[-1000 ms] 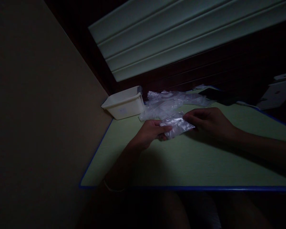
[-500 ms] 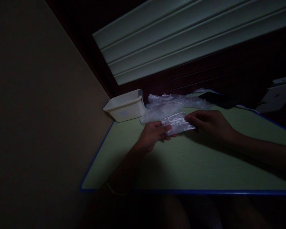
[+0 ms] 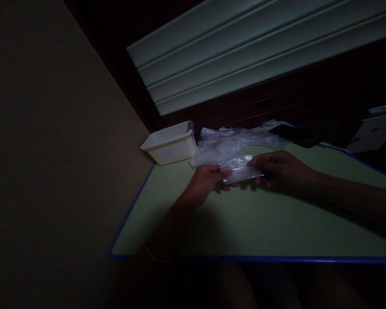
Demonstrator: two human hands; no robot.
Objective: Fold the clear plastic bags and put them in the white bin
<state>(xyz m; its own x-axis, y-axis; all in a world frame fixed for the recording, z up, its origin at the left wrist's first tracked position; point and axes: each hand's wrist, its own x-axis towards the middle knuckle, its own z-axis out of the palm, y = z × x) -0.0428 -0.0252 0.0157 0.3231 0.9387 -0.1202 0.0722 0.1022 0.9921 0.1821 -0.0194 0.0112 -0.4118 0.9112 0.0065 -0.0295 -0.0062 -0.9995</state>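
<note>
A small folded clear plastic bag (image 3: 241, 169) is held between my two hands, above the pale green table (image 3: 260, 223). My left hand (image 3: 209, 182) grips its left end, thumb on top and fingers underneath. At the upper right corner, my right hand (image 3: 276, 165) pinches the bag with thumb and fingers, some fingertips showing below it. A crease with a bright shine runs across the plastic. Just behind the hands lies a loose pile of clear plastic bags (image 3: 221, 148).
A cream plastic bin (image 3: 176, 150) stands at the back left against the wall (image 3: 67, 150). Toward the back right lies a flat dark object (image 3: 296, 134), with a white box-like object (image 3: 375, 133) beyond the table. Blue edging (image 3: 244, 259) borders the tabletop.
My right hand has shifted slightly, and its lower fingertips now show under the bag's right end. The bag's upper part now looks folded over along a crease.
</note>
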